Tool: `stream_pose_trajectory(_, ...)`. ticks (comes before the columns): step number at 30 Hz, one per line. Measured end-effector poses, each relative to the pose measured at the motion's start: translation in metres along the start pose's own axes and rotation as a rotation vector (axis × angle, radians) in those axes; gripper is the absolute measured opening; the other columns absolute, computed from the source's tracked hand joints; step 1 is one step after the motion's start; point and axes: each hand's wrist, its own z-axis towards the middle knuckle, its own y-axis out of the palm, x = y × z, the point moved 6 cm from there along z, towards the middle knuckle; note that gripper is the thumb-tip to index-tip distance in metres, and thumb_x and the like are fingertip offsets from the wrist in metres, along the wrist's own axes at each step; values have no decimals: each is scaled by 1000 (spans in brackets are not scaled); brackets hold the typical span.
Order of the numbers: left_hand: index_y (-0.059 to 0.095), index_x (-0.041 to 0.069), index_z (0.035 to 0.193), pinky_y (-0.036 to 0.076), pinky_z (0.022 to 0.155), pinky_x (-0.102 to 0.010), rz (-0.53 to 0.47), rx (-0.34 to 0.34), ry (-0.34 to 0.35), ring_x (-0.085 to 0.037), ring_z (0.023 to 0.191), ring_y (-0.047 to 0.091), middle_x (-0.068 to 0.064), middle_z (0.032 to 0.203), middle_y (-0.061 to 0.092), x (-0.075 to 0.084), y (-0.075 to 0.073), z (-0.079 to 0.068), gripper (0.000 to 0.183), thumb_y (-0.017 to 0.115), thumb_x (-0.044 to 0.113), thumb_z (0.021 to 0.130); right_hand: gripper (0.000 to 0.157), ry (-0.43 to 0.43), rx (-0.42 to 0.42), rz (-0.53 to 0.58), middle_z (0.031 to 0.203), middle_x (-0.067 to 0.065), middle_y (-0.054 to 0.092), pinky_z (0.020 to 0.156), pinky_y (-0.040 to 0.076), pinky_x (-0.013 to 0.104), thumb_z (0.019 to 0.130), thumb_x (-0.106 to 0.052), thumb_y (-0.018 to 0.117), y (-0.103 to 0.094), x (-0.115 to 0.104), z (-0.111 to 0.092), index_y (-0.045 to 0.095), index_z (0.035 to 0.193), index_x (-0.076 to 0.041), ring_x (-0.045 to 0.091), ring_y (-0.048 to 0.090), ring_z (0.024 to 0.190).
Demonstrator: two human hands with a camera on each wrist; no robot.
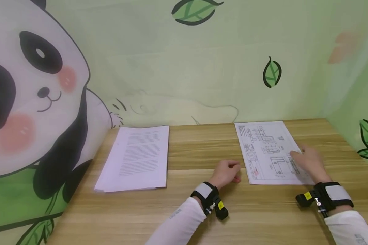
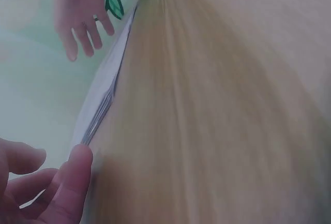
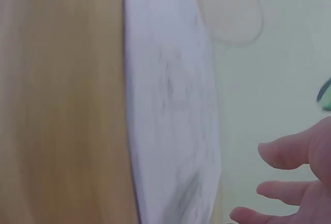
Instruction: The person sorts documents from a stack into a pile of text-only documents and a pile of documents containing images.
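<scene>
In the head view, my right hand (image 1: 310,163) is over the right edge of a stack of sheets topped by a technical drawing (image 1: 265,153). The right wrist view shows its thumb and fingers (image 3: 282,192) spread with a gap between them, holding nothing, beside the white stack (image 3: 165,84). My left hand (image 1: 226,173) is low over the wooden table, left of the drawing's near corner. Its fingers (image 2: 72,182) hang loosely curled and hold nothing. Layered sheet edges (image 2: 101,110) show past its fingertips in the left wrist view.
A second stack of paper (image 1: 135,160), with printed text on top, lies on the left part of the wood-grain table (image 1: 202,143). Behind the table hangs a pale green backdrop (image 1: 178,68) with a panda and leaves; it also runs along the right side.
</scene>
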Motion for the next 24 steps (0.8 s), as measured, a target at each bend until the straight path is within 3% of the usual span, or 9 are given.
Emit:
stream_pose_trajectory(7,62,4,121,58,61,-29,65,18,31,-24,65,70,-14,92,72,5,-20,-7,34,54,19,92,67,-56,14,74,139,44,26,95,31,71,96,-30,41,18,-32,-6,16,145,8,60,30,121)
stream_pose_trajectory(14,62,4,122,47,51,-19,282,95,158,-16,65,67,-9,100,68,23,-44,-17,35,51,21,94,68,-84,17,152,142,38,30,95,33,68,95,-29,44,39,-59,-11,13,148,1,54,27,130)
stream_pose_trajectory(19,61,4,124,45,58,-21,436,157,233,-9,69,56,-8,108,68,33,-72,-27,37,49,24,95,67,-130,-36,213,143,35,32,102,32,64,96,-29,45,59,-89,-17,14,149,-2,50,28,132)
stream_pose_trajectory(24,61,7,124,46,56,-23,455,207,224,-11,70,56,-9,113,67,33,-105,-33,37,49,26,95,64,-168,-92,247,143,32,34,105,32,61,96,-28,45,80,-114,-22,16,149,-5,47,30,132)
